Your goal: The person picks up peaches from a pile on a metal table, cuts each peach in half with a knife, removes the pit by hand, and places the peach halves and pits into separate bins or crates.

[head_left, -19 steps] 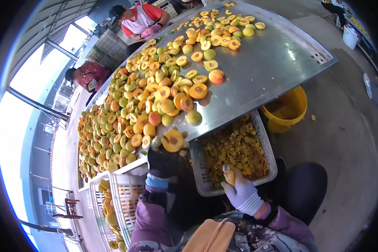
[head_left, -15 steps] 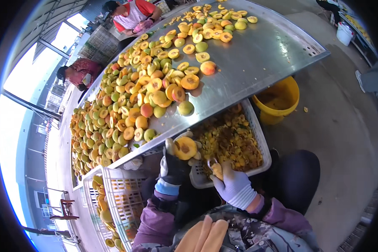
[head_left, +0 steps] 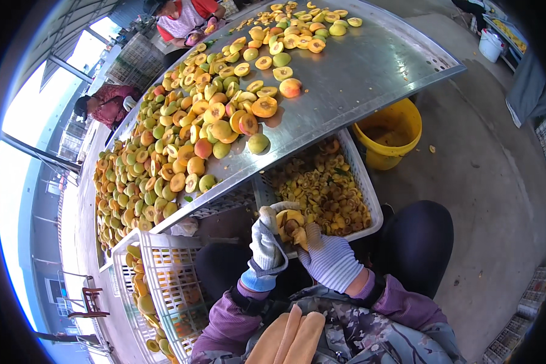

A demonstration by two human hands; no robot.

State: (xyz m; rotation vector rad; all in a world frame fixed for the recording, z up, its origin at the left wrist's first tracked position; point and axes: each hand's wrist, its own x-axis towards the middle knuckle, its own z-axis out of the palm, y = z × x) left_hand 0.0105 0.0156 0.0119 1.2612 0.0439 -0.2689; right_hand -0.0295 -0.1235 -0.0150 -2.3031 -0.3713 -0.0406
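My gloved left hand (head_left: 265, 246) wraps round a yellow peach half (head_left: 289, 218), its fingers curled over the far side. Pressed up against that fruit is my right hand (head_left: 333, 261), in a white striped glove, closed on a short-handled pitting tool (head_left: 299, 235). The metal loop of the tool is hidden at the fruit. Both hands meet over the near edge of a white plastic crate (head_left: 375, 221), which holds peach pits and scraps (head_left: 330, 200). Beyond them, a pile of halved peaches (head_left: 182, 151) covers the left part of a metal table (head_left: 346, 79).
A white slatted basket (head_left: 179, 261) with peach halves stands left of my legs. Under the table's right edge sits a yellow bucket (head_left: 385, 159). Two people work along the table's far left side. A white bucket (head_left: 491, 47) stands far right.
My left hand has turned and come right with the peach half. The right hand has brought the pitting tool against it; its loop showed before. The whole view has shifted slightly.
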